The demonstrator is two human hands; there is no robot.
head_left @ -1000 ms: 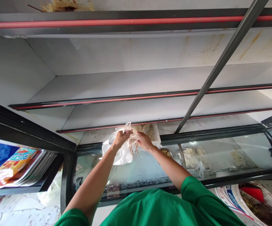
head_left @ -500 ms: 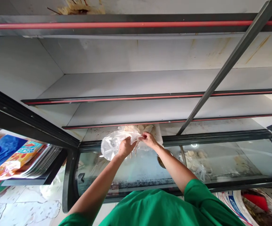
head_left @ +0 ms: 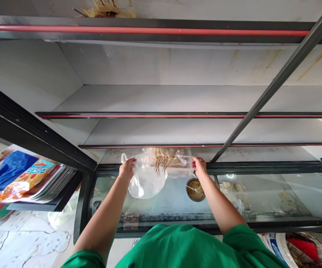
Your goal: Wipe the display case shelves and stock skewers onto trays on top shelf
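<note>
Hands parted; bag contents indistinct.

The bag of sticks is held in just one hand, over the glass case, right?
Not quite. Both hands hold the bag of sticks: the left hand grips one end, the right hand the other. It is over the glass case, as the head view shows.

Bright, even daylight; sharp centre, wide-angle bending at the edges.
</note>
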